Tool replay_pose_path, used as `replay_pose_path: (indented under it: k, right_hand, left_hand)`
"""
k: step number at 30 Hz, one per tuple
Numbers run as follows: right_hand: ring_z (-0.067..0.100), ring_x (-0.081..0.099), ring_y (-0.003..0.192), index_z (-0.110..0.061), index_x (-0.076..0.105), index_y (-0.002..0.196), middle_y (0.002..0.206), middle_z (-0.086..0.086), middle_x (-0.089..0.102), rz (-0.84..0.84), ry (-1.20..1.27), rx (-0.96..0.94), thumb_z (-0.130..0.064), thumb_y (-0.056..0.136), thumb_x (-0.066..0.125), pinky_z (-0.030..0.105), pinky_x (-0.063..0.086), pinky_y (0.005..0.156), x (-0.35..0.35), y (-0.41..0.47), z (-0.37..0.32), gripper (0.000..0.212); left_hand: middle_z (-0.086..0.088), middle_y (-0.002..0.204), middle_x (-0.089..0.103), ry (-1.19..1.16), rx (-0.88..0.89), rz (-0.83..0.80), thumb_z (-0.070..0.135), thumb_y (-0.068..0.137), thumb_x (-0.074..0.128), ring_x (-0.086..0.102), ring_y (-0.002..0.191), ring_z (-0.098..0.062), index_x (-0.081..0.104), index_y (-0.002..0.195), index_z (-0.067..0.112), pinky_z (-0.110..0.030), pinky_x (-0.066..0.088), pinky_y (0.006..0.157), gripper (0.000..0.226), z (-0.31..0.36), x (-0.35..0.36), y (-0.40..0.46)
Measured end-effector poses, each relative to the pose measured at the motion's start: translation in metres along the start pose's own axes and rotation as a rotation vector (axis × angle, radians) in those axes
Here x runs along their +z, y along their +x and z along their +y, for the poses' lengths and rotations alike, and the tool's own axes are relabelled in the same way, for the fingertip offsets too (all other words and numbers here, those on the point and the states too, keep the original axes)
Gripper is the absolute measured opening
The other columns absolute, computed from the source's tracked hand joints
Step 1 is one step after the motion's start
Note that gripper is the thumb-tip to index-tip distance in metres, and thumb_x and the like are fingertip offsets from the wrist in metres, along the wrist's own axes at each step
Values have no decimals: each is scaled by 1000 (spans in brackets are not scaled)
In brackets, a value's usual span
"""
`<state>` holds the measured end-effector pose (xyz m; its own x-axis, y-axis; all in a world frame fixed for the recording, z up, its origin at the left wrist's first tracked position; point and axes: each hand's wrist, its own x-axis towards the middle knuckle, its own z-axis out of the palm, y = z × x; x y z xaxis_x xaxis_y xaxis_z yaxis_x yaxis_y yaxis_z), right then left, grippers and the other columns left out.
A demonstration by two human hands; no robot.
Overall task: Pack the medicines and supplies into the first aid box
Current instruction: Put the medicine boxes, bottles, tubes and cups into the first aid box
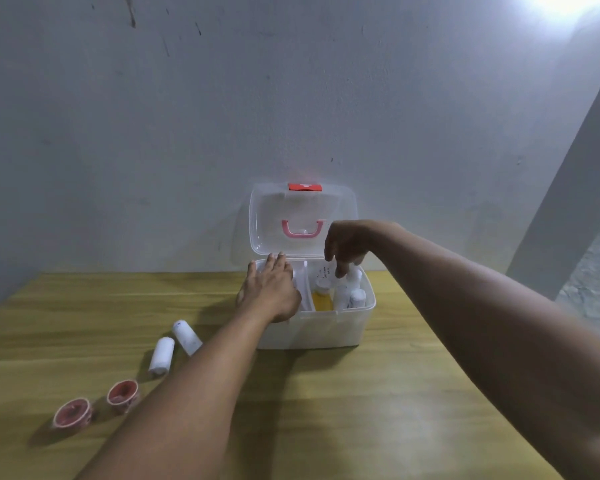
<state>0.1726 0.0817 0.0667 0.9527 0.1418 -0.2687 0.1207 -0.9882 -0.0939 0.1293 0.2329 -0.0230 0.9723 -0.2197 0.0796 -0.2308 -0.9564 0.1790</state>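
The white first aid box (312, 330) stands open at the far side of the wooden table, its clear lid (302, 206) with a pink handle upright against the wall. My left hand (271, 289) lies flat over the box's left compartment, fingers spread, holding nothing. My right hand (347, 247) hangs over the right compartment with its fingertips pinched on the top of a white roll (355, 277) standing inside. A yellow bottle (321, 299) and other white rolls (357, 298) also stand in that compartment.
Left of the box, two white bandage rolls (161, 356) (187, 337) lie on the table (361, 410). Nearer the front left are two red tape rolls (123, 396) (72, 412). A pale wall rises right behind the box.
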Motion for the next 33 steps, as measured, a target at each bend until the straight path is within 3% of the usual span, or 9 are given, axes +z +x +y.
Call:
replay_pose_path:
  k: [6,11,14,17,22,25,28,31,33]
  right_hand:
    - [22,68,58,-3,60,85,81,11,66,197,151,127,-17,75,81,25,58,57,10,-4,12,27]
    - [29,54,72,-3,54,93,74,9,49,412,31,186,-6,83,53,34,50,65,17,-12,10,10]
    - [23,57,48,-1,49,69,58,11,55,321,124,214,0,85,49,29,46,46,18,-13,4,16]
    - [24,56,45,0,51,72,62,16,57,202,309,225,-2,91,42,27,46,38,16,-12,1,21]
    - [31,71,76,0,56,97,103,23,70,-12,605,147,-11,95,48,42,60,74,23,-4,0,14]
    - [28,68,71,2,54,111,104,23,69,-33,681,113,-15,96,45,41,57,76,26,-3,-3,24]
    - [34,70,85,3,52,121,101,21,70,-43,694,98,-16,95,43,48,54,90,29,-2,-3,33]
    - [33,71,86,4,52,119,94,18,72,-12,680,98,-14,94,44,48,56,86,30,-6,1,32]
    - [27,68,75,5,54,113,90,16,70,60,666,78,-12,95,43,39,58,70,28,-11,5,27]
  left_hand:
    - [-4,164,0,-17,4,-6,21,96,30,-2,152,-19,11,154,12,-46,-1,123,62,-1,-1,0]
    - [-4,164,2,-32,2,4,21,95,31,-1,152,-18,12,154,11,-45,-1,123,63,-2,-1,0]
    - [-4,164,2,-35,1,6,21,95,32,-1,152,-18,13,154,12,-45,-1,123,63,-2,-1,0]
    - [-4,164,2,-41,0,8,20,95,32,-1,152,-18,13,154,12,-44,-1,123,63,-1,-1,0]
    - [-4,164,4,-34,7,19,23,95,33,0,152,-19,16,154,12,-45,-1,123,62,-2,0,2]
    - [-5,164,4,-34,6,25,23,96,32,1,152,-19,18,153,12,-45,0,123,60,-3,1,2]
    - [-5,164,5,-31,8,26,24,96,32,1,152,-19,18,153,12,-46,0,123,60,-3,2,3]
    - [-5,164,7,-46,4,35,22,95,32,3,152,-20,19,153,12,-46,1,123,60,-3,2,3]
    - [-5,164,10,-123,15,65,18,95,31,5,151,-19,20,153,12,-45,2,123,59,-3,1,2]
